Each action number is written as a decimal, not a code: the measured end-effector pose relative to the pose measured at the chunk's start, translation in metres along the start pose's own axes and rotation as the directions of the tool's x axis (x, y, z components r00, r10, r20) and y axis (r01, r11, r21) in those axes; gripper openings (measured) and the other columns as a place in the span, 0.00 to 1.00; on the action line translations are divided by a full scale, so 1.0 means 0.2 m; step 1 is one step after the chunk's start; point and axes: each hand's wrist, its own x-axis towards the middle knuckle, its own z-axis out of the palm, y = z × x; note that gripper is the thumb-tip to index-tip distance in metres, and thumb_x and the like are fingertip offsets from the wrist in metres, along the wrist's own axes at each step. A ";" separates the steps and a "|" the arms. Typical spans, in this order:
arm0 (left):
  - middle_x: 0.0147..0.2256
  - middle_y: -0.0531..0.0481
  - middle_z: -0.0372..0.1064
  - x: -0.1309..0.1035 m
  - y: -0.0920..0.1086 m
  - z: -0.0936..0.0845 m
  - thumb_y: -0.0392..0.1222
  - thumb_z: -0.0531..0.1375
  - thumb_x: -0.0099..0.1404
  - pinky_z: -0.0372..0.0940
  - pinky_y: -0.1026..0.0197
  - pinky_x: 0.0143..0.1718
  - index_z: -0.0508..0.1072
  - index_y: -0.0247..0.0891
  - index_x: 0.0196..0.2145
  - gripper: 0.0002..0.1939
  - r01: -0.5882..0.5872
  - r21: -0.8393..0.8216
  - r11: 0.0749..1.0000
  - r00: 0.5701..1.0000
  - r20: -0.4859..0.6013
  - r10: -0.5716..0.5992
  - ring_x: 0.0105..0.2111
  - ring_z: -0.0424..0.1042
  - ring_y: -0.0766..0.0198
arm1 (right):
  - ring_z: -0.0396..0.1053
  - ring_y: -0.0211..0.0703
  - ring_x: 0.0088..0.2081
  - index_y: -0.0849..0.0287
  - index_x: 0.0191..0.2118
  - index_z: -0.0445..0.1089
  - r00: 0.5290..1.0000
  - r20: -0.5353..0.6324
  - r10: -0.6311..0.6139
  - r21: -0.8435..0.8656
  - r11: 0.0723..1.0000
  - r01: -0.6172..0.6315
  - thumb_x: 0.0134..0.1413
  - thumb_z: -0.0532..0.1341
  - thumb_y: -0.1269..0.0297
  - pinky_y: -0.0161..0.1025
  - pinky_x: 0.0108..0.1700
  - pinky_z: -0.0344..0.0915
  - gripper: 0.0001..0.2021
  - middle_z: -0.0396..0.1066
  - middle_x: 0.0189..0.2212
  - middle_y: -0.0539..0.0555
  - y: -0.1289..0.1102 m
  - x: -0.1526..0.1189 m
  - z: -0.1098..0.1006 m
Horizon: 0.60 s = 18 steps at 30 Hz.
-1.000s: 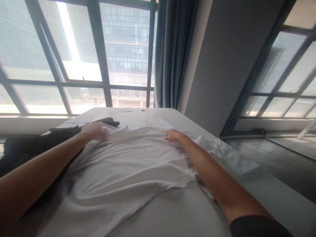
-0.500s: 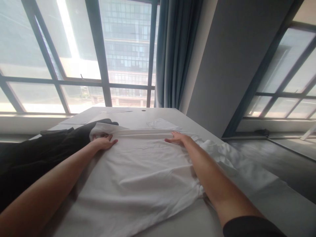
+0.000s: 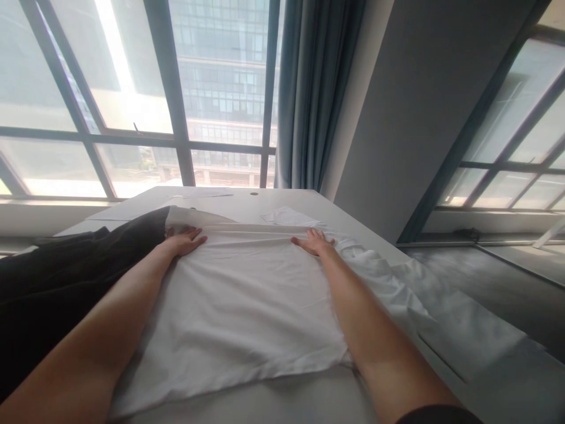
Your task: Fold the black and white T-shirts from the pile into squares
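A white cloth garment lies spread over the table in front of me, with soft wrinkles across its middle. Near its far left corner my left hand rests on the fabric, fingers stretched out. On the far right part, my right hand lies flat with its fingers spread and thumb pointing inward. Between the two hands runs a straight fold along the far edge. The near hem lies slanted above the table's front. Whether the piece is a shirt cannot be made out.
Dark clothing is heaped at the left. More crumpled white fabric trails along the right side of the white table. A flat white piece lies beyond the garment. Behind stand windows, a blue-grey curtain and a grey pillar.
Both hands now press flatter on the fabric, the left one more outstretched. The garment's near hem has shifted away from me and lies straighter. The view has tilted slightly.
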 end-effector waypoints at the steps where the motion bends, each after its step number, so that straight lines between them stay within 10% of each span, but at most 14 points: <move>1: 0.69 0.40 0.49 0.01 0.01 -0.01 0.64 0.43 0.71 0.38 0.36 0.67 0.57 0.39 0.69 0.38 0.011 0.017 1.000 1.000 0.017 -0.011 0.69 0.48 0.42 | 0.27 0.62 0.72 0.55 0.74 0.40 1.000 -0.005 -0.012 0.003 1.000 0.012 0.51 0.44 0.24 0.72 0.65 0.31 0.53 0.30 0.74 0.59 0.01 0.00 0.00; 9: 0.62 0.37 0.64 -0.19 0.19 -0.12 0.49 0.47 0.72 0.52 0.43 0.62 0.69 0.38 0.61 0.26 -0.056 0.270 0.961 0.987 -0.128 0.094 0.61 0.62 0.45 | 0.55 0.57 0.67 0.59 0.71 0.50 0.976 0.050 -0.210 0.148 0.968 0.201 0.53 0.63 0.39 0.48 0.65 0.54 0.47 0.51 0.70 0.63 0.19 -0.06 -0.15; 18: 0.61 0.42 0.67 -0.96 0.35 -0.11 0.57 0.47 0.71 0.59 0.49 0.61 0.70 0.42 0.60 0.28 -0.425 0.062 0.903 0.896 -0.108 0.430 0.59 0.65 0.49 | 0.67 0.55 0.59 0.55 0.60 0.71 0.894 0.095 -0.437 0.054 0.899 0.434 0.51 0.66 0.51 0.44 0.63 0.60 0.30 0.70 0.59 0.57 0.36 -0.57 -0.21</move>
